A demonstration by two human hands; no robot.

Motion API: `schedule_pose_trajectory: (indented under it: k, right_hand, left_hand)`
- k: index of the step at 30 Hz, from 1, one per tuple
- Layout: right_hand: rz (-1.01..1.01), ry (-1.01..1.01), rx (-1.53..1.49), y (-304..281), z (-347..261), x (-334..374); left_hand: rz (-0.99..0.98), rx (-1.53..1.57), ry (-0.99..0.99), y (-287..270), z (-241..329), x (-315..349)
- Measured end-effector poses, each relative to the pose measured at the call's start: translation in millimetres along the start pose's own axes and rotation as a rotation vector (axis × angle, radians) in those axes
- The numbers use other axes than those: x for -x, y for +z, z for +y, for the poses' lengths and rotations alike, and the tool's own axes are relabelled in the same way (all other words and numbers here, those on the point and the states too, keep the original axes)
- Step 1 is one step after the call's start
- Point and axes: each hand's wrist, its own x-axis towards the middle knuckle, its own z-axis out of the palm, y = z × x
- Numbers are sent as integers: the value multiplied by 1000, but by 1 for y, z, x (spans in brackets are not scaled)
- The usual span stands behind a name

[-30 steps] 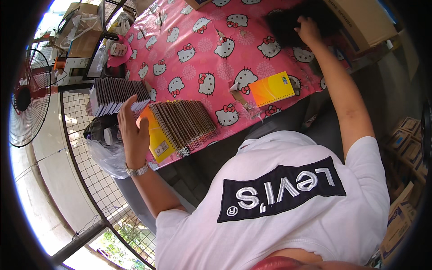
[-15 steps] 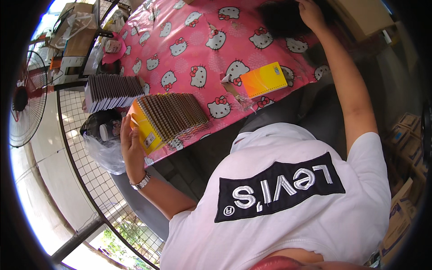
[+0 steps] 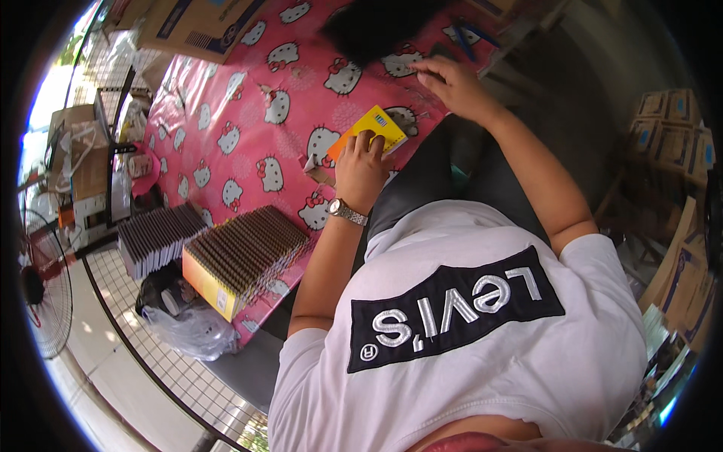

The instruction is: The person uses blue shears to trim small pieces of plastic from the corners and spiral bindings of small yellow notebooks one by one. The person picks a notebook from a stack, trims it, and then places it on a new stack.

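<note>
A yellow-and-orange notebook (image 3: 379,125) with a row of holes along one edge lies near the front edge of the pink tablecloth. My left hand (image 3: 361,172) rests on it, fingers bent over its cover. Beyond it and to the right, my right hand (image 3: 461,89) is raised with thumb and fingers drawn together. What sits at those fingertips, if anything, is too small to make out. Close above that hand is a dark, fuzzy black heap (image 3: 380,32). A leaning row of spiral-bound notebooks (image 3: 248,245) with yellow-orange covers stands at the table's left.
Beside that row stands another dark-covered row of books (image 3: 160,237). A clear plastic bag (image 3: 192,331) hangs by the table edge. Blue tool handles (image 3: 463,44) lie near the heap. Cardboard boxes (image 3: 203,30) are at the far left, others (image 3: 669,135) at right. A fan (image 3: 45,294) stands left.
My left hand has left the spiral-bound row and moved right onto the yellow notebook. My right hand has drawn back from the black heap toward me. The view has swung right.
</note>
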Motion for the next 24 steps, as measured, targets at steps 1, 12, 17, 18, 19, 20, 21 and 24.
schedule_pose_trajectory:
  k: [1, 12, 17, 18, 19, 20, 21, 24]
  right_hand:
    - [-9, 70, -20, -3, 2, 13]
    - [-136, 261, -229, 25, 4, 55]
    - [-266, 563, -469, 38, 3, 60]
    - [-269, 589, -524, 42, 2, 64]
    - [-272, 614, -579, 47, 1, 68]
    - [-274, 640, -634, 51, -1, 73]
    - [-245, 626, -618, 52, -8, 75]
    - [-198, 599, -541, 60, -2, 82]
  left_hand:
    - [-39, -27, -6, 9, -3, -1]
    - [-187, 34, 48, -1, -14, -20]
    - [-181, 50, 27, 3, -16, -17]
    - [-184, 60, 33, 1, -16, -19]
    - [-187, 70, 40, -1, -17, -21]
    - [-190, 79, 47, -3, -17, -23]
    - [-196, 127, 34, -5, -20, -23]
    - [-204, 216, 12, -9, -25, -24]
